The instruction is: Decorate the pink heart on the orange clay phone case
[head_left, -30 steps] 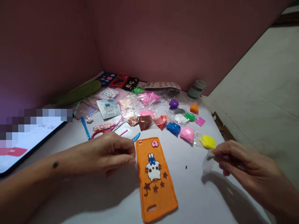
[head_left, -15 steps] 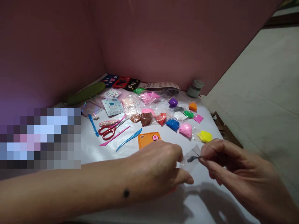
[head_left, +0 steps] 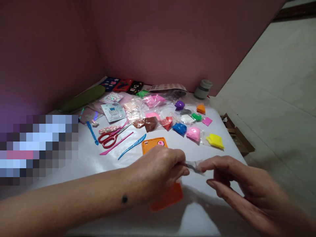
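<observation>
My left hand (head_left: 158, 174) is closed in a pinch on the left end of a small clear plastic bag (head_left: 194, 166) with a thin dark strip in it. At the bag's other end is my right hand (head_left: 244, 184); its index fingertip is against the plastic or just beside it, with the thumb held apart below. Under my left hand lies an orange phone case (head_left: 170, 197), whose upper part shows a round pink decoration (head_left: 161, 143). My left hand and wrist hide its middle.
Several clay packets lie beyond my hands, including a yellow one (head_left: 215, 141), a pink one (head_left: 193, 134) and a blue one (head_left: 179, 128). Red-handled scissors (head_left: 108, 139) and a blue modelling tool (head_left: 132, 146) lie left. A lidded jar (head_left: 203, 89) stands at the back.
My left hand has closed on the bag. My right thumb and index finger have parted from their pinch on it, and the bag now stretches flatter between my hands. The view has shifted slightly.
</observation>
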Available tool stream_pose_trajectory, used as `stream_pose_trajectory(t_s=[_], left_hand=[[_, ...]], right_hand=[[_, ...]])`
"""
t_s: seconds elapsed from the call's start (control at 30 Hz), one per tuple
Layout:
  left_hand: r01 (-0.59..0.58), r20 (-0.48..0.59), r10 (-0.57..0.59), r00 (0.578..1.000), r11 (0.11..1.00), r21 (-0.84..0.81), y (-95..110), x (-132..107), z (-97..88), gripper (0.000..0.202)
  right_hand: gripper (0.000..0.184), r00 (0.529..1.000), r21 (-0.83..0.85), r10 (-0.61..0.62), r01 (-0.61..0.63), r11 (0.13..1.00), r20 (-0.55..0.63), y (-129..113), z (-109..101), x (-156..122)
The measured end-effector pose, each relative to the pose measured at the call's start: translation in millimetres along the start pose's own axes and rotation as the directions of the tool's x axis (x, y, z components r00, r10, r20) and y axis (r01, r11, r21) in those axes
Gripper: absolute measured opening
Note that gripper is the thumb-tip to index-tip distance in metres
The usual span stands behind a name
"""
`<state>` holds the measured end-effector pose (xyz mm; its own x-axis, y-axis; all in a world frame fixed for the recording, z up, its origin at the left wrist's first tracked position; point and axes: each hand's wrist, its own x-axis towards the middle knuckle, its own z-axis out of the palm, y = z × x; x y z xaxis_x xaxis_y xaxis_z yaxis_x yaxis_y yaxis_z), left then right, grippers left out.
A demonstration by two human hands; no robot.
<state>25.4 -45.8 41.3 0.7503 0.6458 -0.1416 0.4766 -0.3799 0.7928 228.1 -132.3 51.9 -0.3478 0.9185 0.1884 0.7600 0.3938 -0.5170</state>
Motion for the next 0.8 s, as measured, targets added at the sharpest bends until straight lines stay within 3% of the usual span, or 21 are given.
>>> stream_pose_trajectory(t_s=[0.07, 0.17, 0.2, 0.27, 0.33, 0.43, 0.63, 0.8], left_hand=[[-0.005, 0.011, 0.005, 1.0, 1.0, -0.003, -1.5, -1.7, -3.6, 0.021], [-0.009, -0.003, 0.009, 1.0, 1.0, -0.021, -5.2, -5.7, -10.5, 0.021], [-0.02, -0.017, 0.019, 1.0, 0.999, -0.026, -7.2, -6.8, -12.3, 0.022], [-0.05, -0.04, 0.05, 0.998, 0.999, -0.02, -11.8, -7.9, -14.5, 0.022], [-0.079, -0.044, 0.078, 0.996, 0.997, -0.016, -16.6, -7.3, -14.8, 0.02], [-0.108, -0.012, 0.108, 0.994, 0.994, -0.033, -22.4, -4.8, -14.1, 0.017], [-0.124, 0.035, 0.126, 0.991, 0.991, -0.057, -26.9, -5.6, -15.5, 0.016], [-0.159, -0.008, 0.158, 0.987, 0.985, -0.071, -31.9, -5.8, -15.6, 0.017]], right_hand=[[0.021, 0.996, 0.003, 0.012, -0.012, 1.0, -0.094, 3.0, -3.0, -0.4], [0.014, 0.947, 0.062, 0.085, -0.069, 0.996, -0.309, 18.0, -5.5, 7.7], [0.014, 0.944, 0.016, 0.065, -0.063, 0.998, -0.324, 25.7, -4.4, 12.7], [0.015, 0.996, -0.08, -0.038, 0.031, 0.996, -0.078, 42.4, 1.4, 23.6], [0.017, 0.992, -0.095, -0.097, 0.105, 0.99, 0.081, 56.7, 10.2, 32.3], [0.02, 0.97, -0.133, -0.127, 0.156, 0.979, 0.206, 67.6, 23.3, 36.6], [0.023, 0.973, -0.196, -0.096, 0.138, 0.971, 0.21, 73.5, 36.1, 30.0], [0.015, 0.988, -0.089, -0.082, 0.094, 0.992, 0.132, 60.5, 19.9, 32.6]])
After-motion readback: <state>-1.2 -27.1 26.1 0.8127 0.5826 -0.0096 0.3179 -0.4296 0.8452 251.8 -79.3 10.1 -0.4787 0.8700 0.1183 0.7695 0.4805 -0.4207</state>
